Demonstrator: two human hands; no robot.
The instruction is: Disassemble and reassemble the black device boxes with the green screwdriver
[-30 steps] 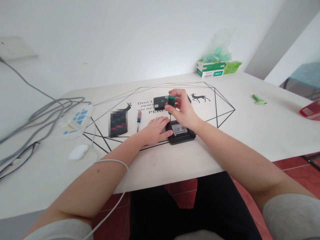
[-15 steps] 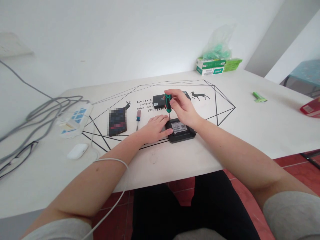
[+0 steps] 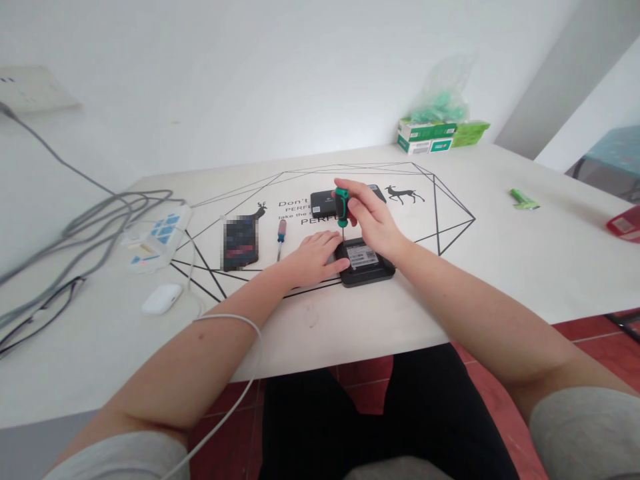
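A black rectangular plastic case (image 3: 369, 272) lies on the white table, a white printed label in its recessed middle. Along its left edge rests my left hand (image 3: 316, 257), thumb and fingers holding that side. My right hand (image 3: 371, 219) is closed round the green-and-black handle of a screwdriver (image 3: 342, 208). The screwdriver stands nearly upright, its shaft reaching down to the case's upper left corner; the tip is too small to make out. Behind my right hand sits a flat black cover (image 3: 321, 204) with a small white label, partly hidden by the hand.
Left of my hands lie a second screwdriver (image 3: 281, 231) and a phone with a blurred screen (image 3: 241, 243). A white power strip (image 3: 163, 237), earbud case (image 3: 162, 299), glasses (image 3: 45, 313) and grey cables (image 3: 100, 227) fill the left. Green-and-white boxes (image 3: 427, 137) stand at the back right.
The whole view has shifted slightly. My right hand still holds the screwdriver at the case's upper left corner, and my left hand stays on the case's left edge.
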